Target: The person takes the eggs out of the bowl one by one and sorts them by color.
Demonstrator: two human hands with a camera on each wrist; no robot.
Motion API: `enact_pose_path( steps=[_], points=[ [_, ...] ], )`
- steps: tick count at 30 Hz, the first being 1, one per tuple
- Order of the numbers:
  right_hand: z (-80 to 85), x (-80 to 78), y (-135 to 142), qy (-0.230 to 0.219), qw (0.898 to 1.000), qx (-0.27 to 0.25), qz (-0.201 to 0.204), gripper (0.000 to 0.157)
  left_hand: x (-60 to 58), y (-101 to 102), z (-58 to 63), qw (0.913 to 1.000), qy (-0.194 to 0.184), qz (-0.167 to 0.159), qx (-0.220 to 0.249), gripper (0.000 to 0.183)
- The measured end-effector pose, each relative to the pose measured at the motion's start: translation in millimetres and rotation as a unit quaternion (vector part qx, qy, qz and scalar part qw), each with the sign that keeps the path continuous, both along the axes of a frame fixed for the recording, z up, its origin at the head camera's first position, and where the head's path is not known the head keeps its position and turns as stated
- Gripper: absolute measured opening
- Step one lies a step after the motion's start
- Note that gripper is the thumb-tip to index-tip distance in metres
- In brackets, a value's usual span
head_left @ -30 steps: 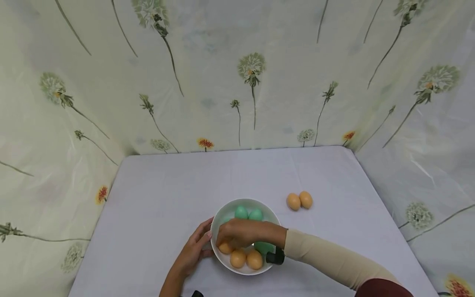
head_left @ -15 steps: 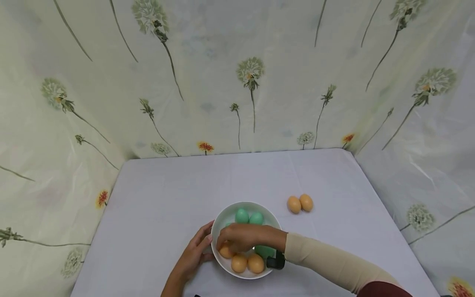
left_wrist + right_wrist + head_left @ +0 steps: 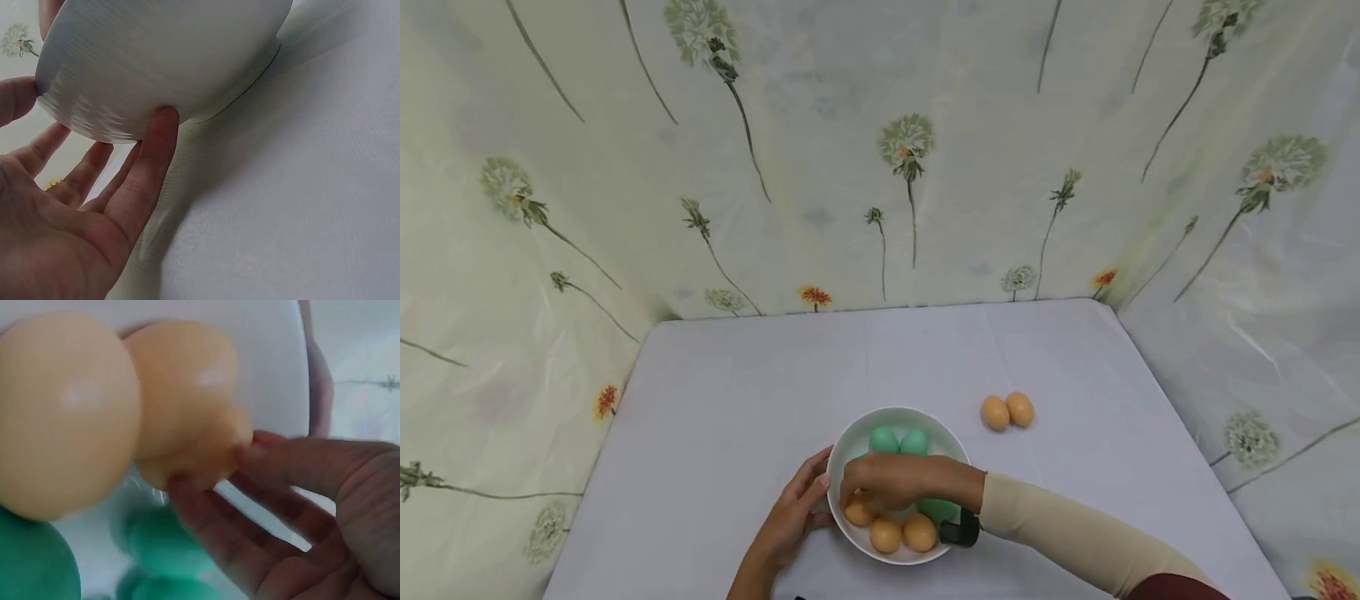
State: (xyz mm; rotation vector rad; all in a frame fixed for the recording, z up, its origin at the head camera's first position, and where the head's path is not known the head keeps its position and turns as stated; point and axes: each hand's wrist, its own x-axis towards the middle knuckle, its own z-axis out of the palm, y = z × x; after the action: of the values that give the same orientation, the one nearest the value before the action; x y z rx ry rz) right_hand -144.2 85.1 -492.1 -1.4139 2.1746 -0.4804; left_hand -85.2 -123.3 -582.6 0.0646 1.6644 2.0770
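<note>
A white bowl (image 3: 958,454) near the table's front holds several green eggs (image 3: 883,440) and orange eggs (image 3: 886,534). Against the bowl's left side is my left hand (image 3: 786,512); its spread fingers and thumb curve round the outer wall and touch the rim, as the left wrist view shows. My right hand (image 3: 887,482) reaches into the bowl from the right. In the right wrist view its thumb and fingertips pinch an orange egg (image 3: 212,447), partly covered by them, beside other orange eggs. The right hand and forearm hide some green eggs in the head view.
Two orange eggs (image 3: 1007,412) lie side by side on the white tablecloth (image 3: 737,392), behind and right of the bowl. Flower-printed curtains (image 3: 820,167) stand at the back and both sides. A black wrist strap (image 3: 961,529) hangs at the bowl's right rim.
The green eggs at the back of the bowl have shifted slightly left. Both hands stay almost in place; the whole head view dipped a little after the first frame.
</note>
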Motion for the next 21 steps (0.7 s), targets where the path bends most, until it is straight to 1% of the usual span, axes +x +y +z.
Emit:
enact_pose_path(
  steps=[4,9,13,16,21],
  points=[
    [2.3,0.2,2.1,0.001,1.000,-0.004,-0.004,0.020,-0.5,0.2,-0.4,1.0000,0.003,0.000,-0.002,0.056],
    [1.0,1.2,2.2,-0.003,1.000,0.000,0.010,0.023,-0.8,0.1,-0.2,1.0000,-0.005,0.000,-0.006,0.057],
    [-2.5,2.3,0.3,0.018,0.999,0.017,0.035,0.022,-0.9,0.1,-0.5,1.0000,-0.007,0.003,-0.003,0.057],
    [-5.0,2.8,-0.6,0.043,0.997,0.031,0.056,0.023,-0.6,0.2,-1.0,1.0000,-0.006,0.003,-0.002,0.056],
    [-5.1,2.9,-1.0,0.047,0.997,0.033,0.054,0.022,-0.8,0.0,-1.2,1.0000,-0.004,0.000,-0.002,0.056]
  ],
)
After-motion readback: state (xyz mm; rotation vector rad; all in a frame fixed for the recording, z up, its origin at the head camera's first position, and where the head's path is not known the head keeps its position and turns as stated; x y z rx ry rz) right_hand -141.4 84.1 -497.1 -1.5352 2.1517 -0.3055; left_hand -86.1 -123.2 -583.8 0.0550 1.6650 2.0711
